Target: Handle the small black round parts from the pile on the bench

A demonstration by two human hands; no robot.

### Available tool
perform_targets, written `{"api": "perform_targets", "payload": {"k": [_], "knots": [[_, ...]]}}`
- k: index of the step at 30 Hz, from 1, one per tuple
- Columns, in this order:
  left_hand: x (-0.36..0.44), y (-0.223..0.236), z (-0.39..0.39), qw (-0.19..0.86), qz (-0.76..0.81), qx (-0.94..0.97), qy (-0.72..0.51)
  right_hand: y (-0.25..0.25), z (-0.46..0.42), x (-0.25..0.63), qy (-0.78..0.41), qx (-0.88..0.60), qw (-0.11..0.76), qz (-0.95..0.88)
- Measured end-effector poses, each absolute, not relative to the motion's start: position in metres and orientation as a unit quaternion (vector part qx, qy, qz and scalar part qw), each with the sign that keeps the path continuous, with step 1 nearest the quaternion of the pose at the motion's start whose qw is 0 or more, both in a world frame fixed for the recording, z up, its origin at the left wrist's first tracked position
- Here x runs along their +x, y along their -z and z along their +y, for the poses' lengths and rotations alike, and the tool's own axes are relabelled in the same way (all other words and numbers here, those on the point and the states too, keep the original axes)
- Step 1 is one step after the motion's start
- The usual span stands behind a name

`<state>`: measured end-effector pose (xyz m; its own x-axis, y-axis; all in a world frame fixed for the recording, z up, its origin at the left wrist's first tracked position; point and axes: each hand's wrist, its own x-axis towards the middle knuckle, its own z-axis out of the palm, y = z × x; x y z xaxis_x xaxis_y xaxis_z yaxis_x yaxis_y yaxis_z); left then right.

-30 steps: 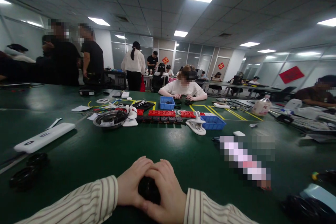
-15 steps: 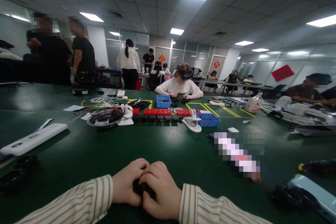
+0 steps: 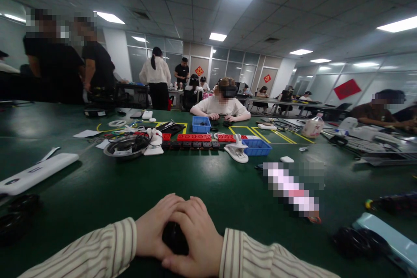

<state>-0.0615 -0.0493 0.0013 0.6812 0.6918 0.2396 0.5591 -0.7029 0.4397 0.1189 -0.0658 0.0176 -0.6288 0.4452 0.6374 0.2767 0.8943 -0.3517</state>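
At the bottom middle of the head view, my left hand and my right hand curl together around a dark, rounded black object. The fingers of the two hands meet over its far side, and my right thumb lies along its near side. Only its smooth, slightly glossy top shows between the palms; the rest is covered, and I cannot tell its kind. Both hands are low over the green tabletop.
A long white device and black coils lie left. Ahead are a metal bowl of cables, red-and-black power strips, a white clip stand and blue bins. Right are a light-blue object and more black coils. A person sits opposite.
The view has turned slightly right, so the scene slides left. My fingers have shifted around the black object: closer over it half a second ago, more of its top shows now.
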Motion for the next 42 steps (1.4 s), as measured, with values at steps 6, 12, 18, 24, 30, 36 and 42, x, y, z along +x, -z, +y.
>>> {"api": "perform_targets", "payload": {"k": [6,12,18,24,30,36,42], "knots": [[-0.052,-0.013,-0.057,0.125,0.366,0.903,-0.189,-0.018,-0.067,0.119,-0.088,-0.311,0.335,-0.885],[-0.051,-0.014,-0.058,0.133,0.38,0.899,-0.171,-0.018,-0.066,0.119,-0.077,-0.324,0.298,-0.895],[-0.054,-0.017,-0.05,0.182,0.325,0.914,-0.159,-0.014,-0.063,0.119,-0.08,-0.198,0.318,-0.924],[-0.058,-0.013,-0.048,0.212,0.323,0.906,-0.175,-0.014,-0.062,0.118,-0.087,-0.097,0.338,-0.932],[-0.061,-0.004,-0.051,0.135,0.345,0.906,-0.203,-0.014,-0.065,0.118,-0.095,-0.224,0.387,-0.889],[-0.047,-0.013,-0.064,0.106,0.39,0.895,-0.19,-0.014,-0.066,0.118,-0.083,-0.326,0.323,-0.885],[-0.045,-0.021,-0.063,0.125,0.39,0.897,-0.168,-0.017,-0.066,0.119,-0.072,-0.293,0.307,-0.902]]}}
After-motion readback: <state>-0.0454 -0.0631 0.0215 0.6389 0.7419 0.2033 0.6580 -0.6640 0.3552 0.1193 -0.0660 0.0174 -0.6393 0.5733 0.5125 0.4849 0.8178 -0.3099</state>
